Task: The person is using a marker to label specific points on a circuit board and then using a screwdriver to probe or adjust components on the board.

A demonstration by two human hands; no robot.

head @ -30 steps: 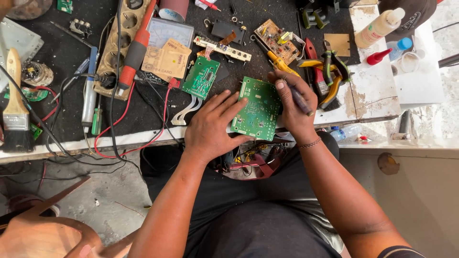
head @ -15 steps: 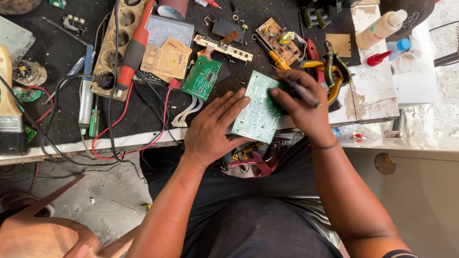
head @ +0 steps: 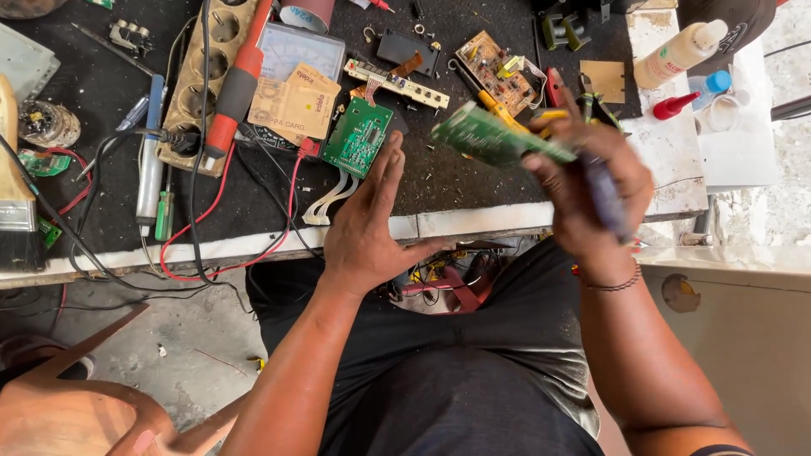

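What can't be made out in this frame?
- Green circuit board in the right hand: motion-blurred in the head view, components unreadable.
- Dark tool in that hand: blurred, tip hidden by fingers.
- Brush: cut by the left edge.
- Left hand: open, holding nothing.

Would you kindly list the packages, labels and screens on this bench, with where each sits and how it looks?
Meter dial: top centre, pale blue-white rectangle.
Tan cards: overlapping the dial, printed paper.
Squeeze bottle: top right, lying white bottle with labelled side.
Blue-capped bottle: beside it, clear.
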